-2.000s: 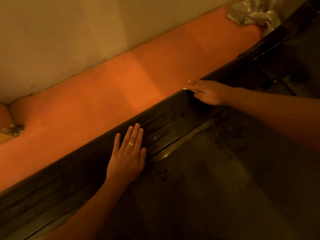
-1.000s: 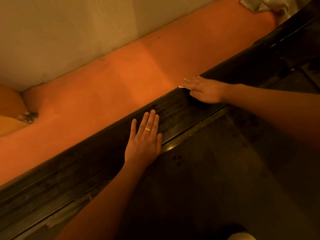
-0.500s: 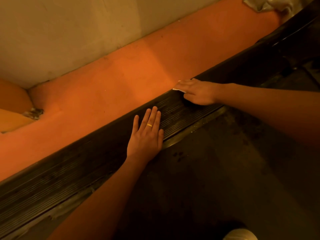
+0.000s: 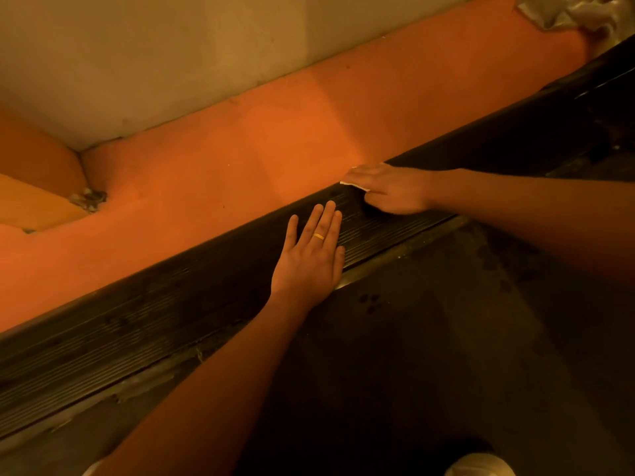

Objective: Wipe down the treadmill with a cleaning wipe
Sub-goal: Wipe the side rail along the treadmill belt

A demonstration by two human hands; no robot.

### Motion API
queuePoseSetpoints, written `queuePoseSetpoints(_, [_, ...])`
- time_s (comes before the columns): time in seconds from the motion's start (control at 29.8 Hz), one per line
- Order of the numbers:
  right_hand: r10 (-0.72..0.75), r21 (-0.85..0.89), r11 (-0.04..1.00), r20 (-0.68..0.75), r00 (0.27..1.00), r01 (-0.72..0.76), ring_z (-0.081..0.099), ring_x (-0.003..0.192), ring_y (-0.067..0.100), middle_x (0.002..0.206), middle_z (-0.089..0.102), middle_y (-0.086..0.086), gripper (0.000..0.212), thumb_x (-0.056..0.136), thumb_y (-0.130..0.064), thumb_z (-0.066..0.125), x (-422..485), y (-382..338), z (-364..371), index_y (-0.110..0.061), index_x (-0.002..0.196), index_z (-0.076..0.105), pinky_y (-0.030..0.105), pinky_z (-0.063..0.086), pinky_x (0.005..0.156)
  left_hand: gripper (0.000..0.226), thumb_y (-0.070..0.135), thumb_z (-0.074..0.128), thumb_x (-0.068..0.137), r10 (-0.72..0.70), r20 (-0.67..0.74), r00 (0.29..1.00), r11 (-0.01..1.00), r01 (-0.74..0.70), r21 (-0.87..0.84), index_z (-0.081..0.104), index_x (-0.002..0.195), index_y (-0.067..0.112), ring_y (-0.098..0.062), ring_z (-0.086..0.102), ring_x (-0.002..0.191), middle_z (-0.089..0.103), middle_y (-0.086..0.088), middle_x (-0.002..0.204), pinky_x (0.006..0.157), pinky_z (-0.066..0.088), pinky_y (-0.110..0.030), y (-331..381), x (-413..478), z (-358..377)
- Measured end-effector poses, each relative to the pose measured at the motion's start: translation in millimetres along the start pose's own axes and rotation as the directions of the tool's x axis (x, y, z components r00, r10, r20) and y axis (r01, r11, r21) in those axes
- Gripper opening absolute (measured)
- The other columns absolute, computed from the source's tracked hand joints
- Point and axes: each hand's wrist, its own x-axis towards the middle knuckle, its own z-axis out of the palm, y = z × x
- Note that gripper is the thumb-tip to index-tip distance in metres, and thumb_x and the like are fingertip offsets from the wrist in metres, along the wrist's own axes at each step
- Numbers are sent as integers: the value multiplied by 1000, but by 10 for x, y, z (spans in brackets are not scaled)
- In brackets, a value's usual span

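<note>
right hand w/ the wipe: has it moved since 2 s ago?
Yes. The right hand, pressing the wipe, has slid along the side rail toward the wall corner, closing on the left hand.

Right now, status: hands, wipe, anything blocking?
Left hand flat on ribbed side rail. Right hand presses white wipe onto same rail. Only the left hand lies close beside the wipe.
</note>
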Motion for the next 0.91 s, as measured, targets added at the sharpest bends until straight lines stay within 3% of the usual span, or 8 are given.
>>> queuePoseSetpoints(0.17, [160,-2,987,-44,986,-160,13,154,26,167,17,12,62,103,-10,42,-162,282,-45,-15,160,19,40,5,126,62,43,16,107,3,34,999,1000,-2,-8,0,160,15,-17,-11,154,-7,-3,168,124,-4,-50,-8,-13,-13])
queuePoseSetpoints(0.34, [6,-37,999,1,1000,-6,20,151,26,163,25,12,62,100,-12,46,103,-151,65,-10,158,23,41,11,125,61,38,17,107,30,30,999,999,-29,-35,1,160,11,-18,-9,154,-8,-6,168,125,0,-50,-40,-18,-19])
queuePoseSetpoints(0.4, [-33,-29,999,14,999,33,14,153,24,166,20,11,66,99,-9,46,185,-284,118,-10,159,19,38,8,125,60,28,22,106,23,-14,1000,987,-25,-159,5,160,7,-20,-2,155,-4,-9,168,126,7,-47,-73,-23,-74])
queuePoseSetpoints(0.54, [-24,109,994,17,1000,22,5,155,20,168,12,8,74,96,5,45,139,-254,115,-12,160,14,28,0,123,57,11,33,106,-119,-88,989,871,61,-488,13,159,3,-20,8,154,8,-11,167,125,13,-34,-100,-3,-258])
queuePoseSetpoints(0.7, [-53,292,953,-123,991,87,12,153,15,166,16,7,81,86,17,46,31,-294,252,-10,159,21,21,4,123,56,11,32,105,-111,-88,990,859,51,-509,18,159,6,-18,14,153,16,-9,166,125,6,-31,-148,181,-248])
queuePoseSetpoints(0.81, [-40,382,911,-289,956,153,16,152,13,164,21,9,80,81,20,44,-28,-309,385,-8,156,30,24,10,125,56,24,27,102,-24,-44,999,906,4,-422,32,155,8,-23,24,151,31,-11,162,124,14,-43,-208,331,-217])
queuePoseSetpoints(0.91, [16,374,915,-411,912,152,19,151,14,164,24,11,69,88,12,46,-106,-228,516,-5,154,33,18,11,122,53,36,31,104,-7,-51,999,902,-16,-431,48,144,7,-24,38,143,48,-12,150,117,28,-46,-245,429,-269])
